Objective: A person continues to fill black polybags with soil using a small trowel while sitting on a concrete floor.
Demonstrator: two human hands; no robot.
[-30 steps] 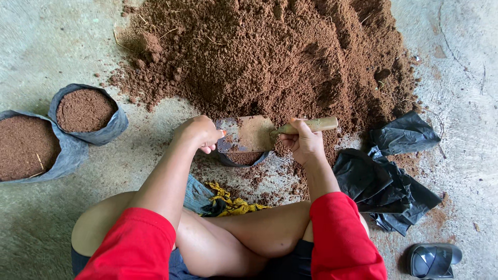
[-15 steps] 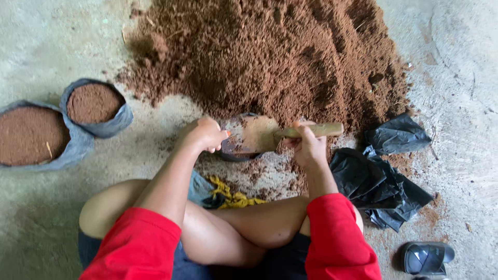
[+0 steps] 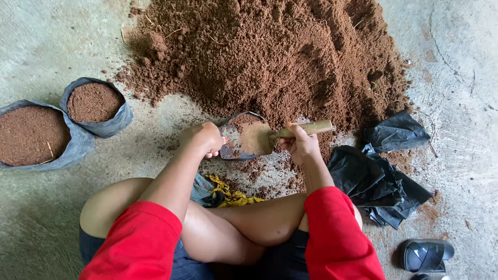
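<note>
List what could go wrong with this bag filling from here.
The trowel in the right hand is loaded and tilted over the small grow bag; soil could spill past its narrow mouth onto the concrete floor. The left hand pinches only one edge of the rim, so the soft bag may fold or tip.
</note>
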